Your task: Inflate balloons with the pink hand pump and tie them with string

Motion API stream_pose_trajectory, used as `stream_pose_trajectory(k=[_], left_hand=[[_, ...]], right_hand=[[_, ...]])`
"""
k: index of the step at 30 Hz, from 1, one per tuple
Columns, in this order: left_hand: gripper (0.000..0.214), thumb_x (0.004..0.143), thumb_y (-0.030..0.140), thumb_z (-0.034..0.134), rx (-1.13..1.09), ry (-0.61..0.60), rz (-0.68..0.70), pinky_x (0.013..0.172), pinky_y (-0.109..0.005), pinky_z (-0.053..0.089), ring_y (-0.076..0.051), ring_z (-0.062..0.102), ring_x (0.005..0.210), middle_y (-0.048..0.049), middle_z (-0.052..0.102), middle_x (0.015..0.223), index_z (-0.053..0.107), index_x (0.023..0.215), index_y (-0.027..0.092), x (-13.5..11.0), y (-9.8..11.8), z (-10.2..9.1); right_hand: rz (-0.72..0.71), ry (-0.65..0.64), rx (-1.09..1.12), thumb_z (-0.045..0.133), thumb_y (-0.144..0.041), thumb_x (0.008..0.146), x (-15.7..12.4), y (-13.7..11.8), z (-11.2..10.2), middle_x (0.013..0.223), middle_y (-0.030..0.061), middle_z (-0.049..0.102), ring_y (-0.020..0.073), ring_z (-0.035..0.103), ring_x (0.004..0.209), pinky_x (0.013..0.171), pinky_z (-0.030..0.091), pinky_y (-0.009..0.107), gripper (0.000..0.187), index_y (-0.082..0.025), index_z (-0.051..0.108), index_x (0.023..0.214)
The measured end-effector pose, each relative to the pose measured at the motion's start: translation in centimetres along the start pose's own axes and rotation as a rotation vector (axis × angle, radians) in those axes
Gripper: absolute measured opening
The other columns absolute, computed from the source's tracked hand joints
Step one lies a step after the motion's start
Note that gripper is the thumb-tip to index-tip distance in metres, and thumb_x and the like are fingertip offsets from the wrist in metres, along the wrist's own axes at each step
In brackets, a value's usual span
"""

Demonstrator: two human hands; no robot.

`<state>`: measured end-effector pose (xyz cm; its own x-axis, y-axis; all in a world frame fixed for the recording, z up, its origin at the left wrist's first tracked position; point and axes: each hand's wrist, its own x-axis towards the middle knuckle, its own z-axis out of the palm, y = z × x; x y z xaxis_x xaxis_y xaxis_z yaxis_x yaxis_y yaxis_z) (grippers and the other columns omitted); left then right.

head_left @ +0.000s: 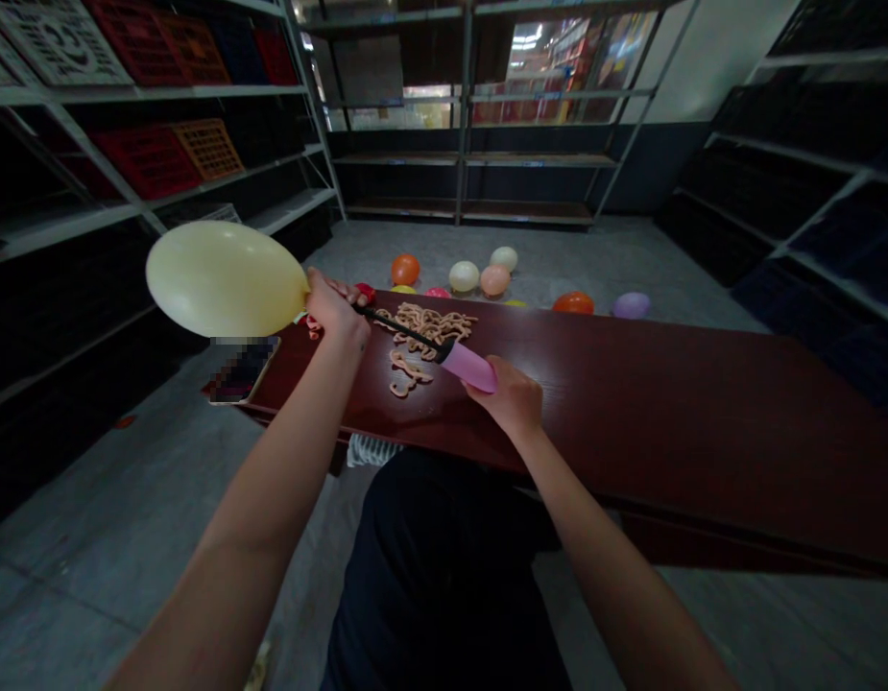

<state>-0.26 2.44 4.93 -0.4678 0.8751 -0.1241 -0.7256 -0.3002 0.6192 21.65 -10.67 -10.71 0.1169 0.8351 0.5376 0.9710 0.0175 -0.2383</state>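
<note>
A pale yellow balloon is held in the air off the left end of the surface, over the floor, with its neck pinched by the left hand against the black tip of a hand pump. The pump's pink barrel is gripped in the closed right hand, just above the surface. The seal at the neck may be judged the weak point: should the pinch slacken or the tip be pulled askew, the neck could slip off and the air would be lost. A burst could also be caused by overfilling, since the skin already looks tight. The balloon is seen as a smooth, glossy oval, well filled and lying on its side, with its pale colour almost cream in the dim light. Behind the pump, a tangled heap of limp, tan uninflated balloons is spread on the dark red-brown surface, and a blurred flat object lies at its left edge. Beyond the surface, inflated balloons in orange, pink, white and lilac are scattered on the floor. Metal shelving is ranged along the walls, with red and orange crates on the left.
</note>
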Motion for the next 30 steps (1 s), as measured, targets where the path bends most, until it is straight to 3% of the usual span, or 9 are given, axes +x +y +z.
stream_pose_trajectory(k=[6,11,15,21,30], left_hand=[[0.050,0.103,0.039,0.055,0.060,-0.134,-0.025,0.036,-0.022,0.023,-0.007,0.027,0.035,0.0071,0.028,0.048,0.032,0.063,0.022,-2.5,-5.1,3.3],[0.053,0.105,0.038,0.054,0.143,-0.331,-0.169,0.035,-0.023,0.022,-0.008,0.025,0.033,0.0069,0.028,0.044,0.032,0.059,0.022,-7.4,-9.5,3.7],[0.052,0.098,0.043,0.065,0.163,-0.355,-0.249,0.036,-0.022,0.022,-0.006,0.028,0.033,0.0077,0.032,0.045,0.035,0.061,0.022,-8.2,-10.6,3.4],[0.042,0.099,0.026,0.053,0.184,-0.160,-0.262,0.035,-0.021,0.023,-0.006,0.027,0.031,0.0080,0.030,0.044,0.031,0.063,0.022,-5.4,-8.3,0.9],[0.034,0.095,0.012,0.043,0.109,-0.034,-0.228,0.038,-0.020,0.022,-0.006,0.026,0.033,0.0087,0.029,0.045,0.028,0.066,0.022,-1.5,-0.7,-2.9]], right_hand=[[0.110,0.040,0.053,0.068,-0.055,0.088,0.4,0.2,0.2,0.097,0.0081,0.079,0.0241,0.072,0.080,0.062,0.035,0.030,0.042,-0.021,0.068,0.114],[0.213,0.046,0.093,0.066,-0.059,0.089,0.4,0.6,0.5,0.097,0.0078,0.079,0.0243,0.071,0.078,0.061,0.033,0.029,0.046,-0.022,0.066,0.115],[0.244,0.042,0.132,0.067,-0.062,0.087,0.6,0.8,0.5,0.097,0.0066,0.079,0.0248,0.071,0.077,0.060,0.032,0.029,0.049,-0.023,0.066,0.116],[0.062,-0.065,0.101,0.069,-0.059,0.088,0.5,0.0,0.7,0.105,0.0066,0.079,0.0236,0.074,0.088,0.063,0.037,0.029,0.045,-0.023,0.067,0.116],[-0.162,-0.076,0.018,0.072,-0.055,0.089,-0.2,-0.3,0.3,0.106,0.0063,0.079,0.0227,0.074,0.089,0.068,0.041,0.029,0.046,-0.022,0.067,0.119]])
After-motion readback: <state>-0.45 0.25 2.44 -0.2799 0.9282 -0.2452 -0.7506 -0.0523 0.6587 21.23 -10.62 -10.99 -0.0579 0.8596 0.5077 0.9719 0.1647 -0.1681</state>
